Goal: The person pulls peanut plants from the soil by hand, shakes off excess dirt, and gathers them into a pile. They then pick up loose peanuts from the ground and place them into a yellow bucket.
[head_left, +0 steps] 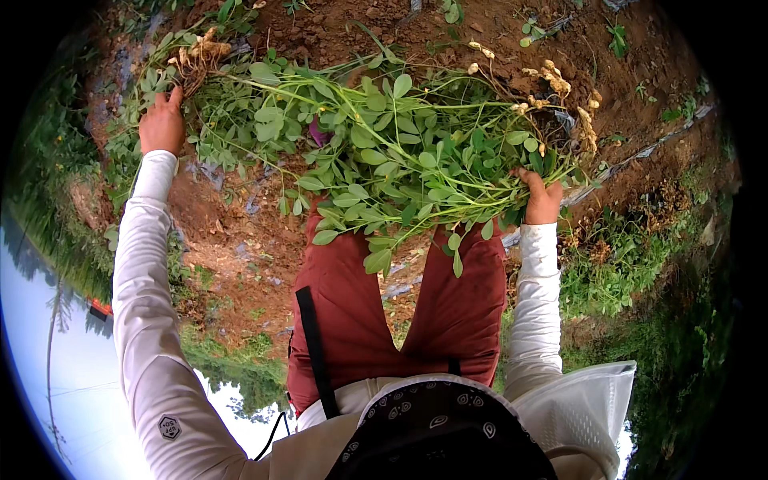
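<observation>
Pods, tan and knobbly (554,78), could be torn off if the green, leafy peanut plants (374,156), gripped by the right hand (544,198) above red-brown soil (336,32), are jerked, though whether brown, stringy roots (192,78) are grasped by the left hand (162,124) cannot be told.

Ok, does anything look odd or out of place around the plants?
Two things. A pale strip of plastic film lies on the soil right of the right hand, unnatural among the brown earth. A purple patch shows through the green plants; it's mostly hidden, so I can't tell what it is.
</observation>
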A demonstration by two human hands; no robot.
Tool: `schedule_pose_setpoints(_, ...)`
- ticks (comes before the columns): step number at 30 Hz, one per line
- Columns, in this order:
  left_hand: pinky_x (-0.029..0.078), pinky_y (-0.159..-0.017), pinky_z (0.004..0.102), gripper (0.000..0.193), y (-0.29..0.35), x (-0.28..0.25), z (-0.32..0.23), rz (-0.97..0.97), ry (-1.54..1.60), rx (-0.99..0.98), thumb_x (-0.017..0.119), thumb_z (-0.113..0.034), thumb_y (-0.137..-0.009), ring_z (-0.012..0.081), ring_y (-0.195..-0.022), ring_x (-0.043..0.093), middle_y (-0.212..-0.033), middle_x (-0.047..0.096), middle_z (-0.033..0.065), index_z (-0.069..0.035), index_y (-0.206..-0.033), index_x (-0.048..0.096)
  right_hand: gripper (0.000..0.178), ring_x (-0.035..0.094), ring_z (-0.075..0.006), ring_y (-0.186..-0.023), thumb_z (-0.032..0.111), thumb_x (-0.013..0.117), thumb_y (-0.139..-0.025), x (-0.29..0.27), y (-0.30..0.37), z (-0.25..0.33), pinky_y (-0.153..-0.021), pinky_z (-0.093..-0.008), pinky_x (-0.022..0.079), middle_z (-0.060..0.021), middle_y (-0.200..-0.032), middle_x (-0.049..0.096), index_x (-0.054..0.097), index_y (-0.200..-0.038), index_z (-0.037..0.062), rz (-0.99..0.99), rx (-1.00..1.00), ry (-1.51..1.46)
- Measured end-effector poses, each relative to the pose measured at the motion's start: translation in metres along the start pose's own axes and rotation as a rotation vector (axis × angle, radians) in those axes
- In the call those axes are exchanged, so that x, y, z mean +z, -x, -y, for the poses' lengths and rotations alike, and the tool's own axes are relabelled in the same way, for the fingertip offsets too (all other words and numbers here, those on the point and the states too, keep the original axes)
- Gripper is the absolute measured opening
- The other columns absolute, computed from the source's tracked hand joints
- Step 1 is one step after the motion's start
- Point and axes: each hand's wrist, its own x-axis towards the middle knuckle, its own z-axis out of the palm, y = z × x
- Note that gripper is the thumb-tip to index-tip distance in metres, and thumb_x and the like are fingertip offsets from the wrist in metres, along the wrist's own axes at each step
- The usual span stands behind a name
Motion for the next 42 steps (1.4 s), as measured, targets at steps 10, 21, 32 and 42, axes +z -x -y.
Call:
schedule_pose_setpoints(10,0.052,-0.071,0.0452,0.039,0.065,0.044,0.166,0.429,-0.130,-0.497,0.040,-0.011,-0.088,0.0341,-0.090,0.062,-0.110,0.055,0.0156,-0.022,-0.126,0.040,0.023,0.060,-0.0175,-0.077,0.002,0.057,-0.081,0.003,0.068,0.094,-0.071,-0.0292,0.048,-0.0111,-0.090,0.064,0.057,-0.102,-0.0079,-0.090,-0.387,0.533)
schedule_pose_setpoints(21,0.016,-0.106,0.0561,0.064,0.000,0.036,-0.105,-0.006,0.431,-0.200,0.062,-0.039,-0.080,0.0318,-0.135,0.021,-0.147,0.024,0.0103,-0.030,-0.138,0.035,0.037,0.063,-0.0317,-0.095,0.024,0.046,-0.088,0.213,-0.240,-0.061,-0.081,-0.0411,0.050,-0.0147,-0.105,0.065,0.054,-0.119,0.0045,0.434,0.191,1.684)
schedule_pose_setpoints(32,0.022,-0.105,0.0502,0.051,0.026,-0.004,-0.217,-0.062,0.925,-0.146,0.065,-0.028,-0.078,0.0346,-0.131,0.027,-0.139,0.034,0.0168,-0.015,-0.125,0.051,0.025,0.061,-0.0373,-0.064,0.030,0.063,-0.079,0.154,-0.088,-0.018,-0.059,-0.0454,0.049,-0.0197,-0.072,0.063,0.066,-0.080,0.0045,-0.126,-0.591,1.160)
schedule_pose_setpoints(42,0.026,-0.104,0.0464,0.043,0.022,0.020,-0.230,-0.028,1.033,-0.195,0.063,-0.030,-0.078,0.0362,-0.126,0.034,-0.131,0.043,0.0189,-0.011,-0.117,0.057,0.036,0.062,-0.0384,-0.074,0.036,0.060,-0.080,0.166,-0.148,-0.006,-0.066,-0.0449,0.049,-0.0209,-0.078,0.064,0.062,-0.080,0.0008,-0.042,-0.385,1.180)
